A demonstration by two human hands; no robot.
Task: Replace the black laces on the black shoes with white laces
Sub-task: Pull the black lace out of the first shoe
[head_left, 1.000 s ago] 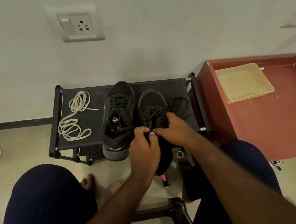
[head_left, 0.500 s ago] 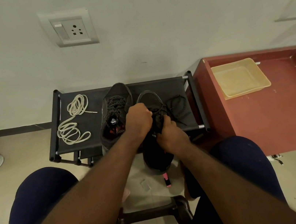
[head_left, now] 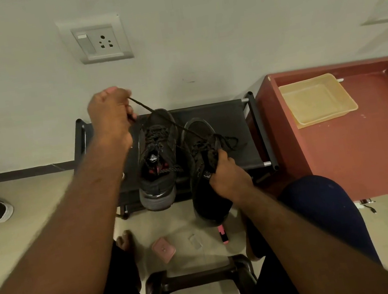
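Your left hand [head_left: 110, 114] has swung up and to the left. Half a second ago it sat low over the eyelets; now it is raised in front of the wall, fingers clenched round the black lace [head_left: 180, 127]. The lace runs taut from that fist down to the right shoe [head_left: 207, 195]. Your right hand [head_left: 227, 174] has slid back along that shoe and grasps it at the collar, bracing it against the pull. The shoe's toe lies over the rack [head_left: 223, 117] and its heel hangs out over the floor.

I judge that one length of lace is coming out of the eyelets. Slack loops lie beside the shoe's right flank, so part of the lace looks threaded yet. The left shoe [head_left: 156, 157] stands on the rack, fully laced and untouched.

The white laces lay coiled on the rack's left end a moment ago. Your left forearm now covers that spot, so I cannot see them.

The lace is a thin woven cord, straight under tension and limp where loose. Both shoes are matte black fabric with thick rounded soles and a small pale logo on the tongue. The rack is dark cloth stretched in a tube frame.
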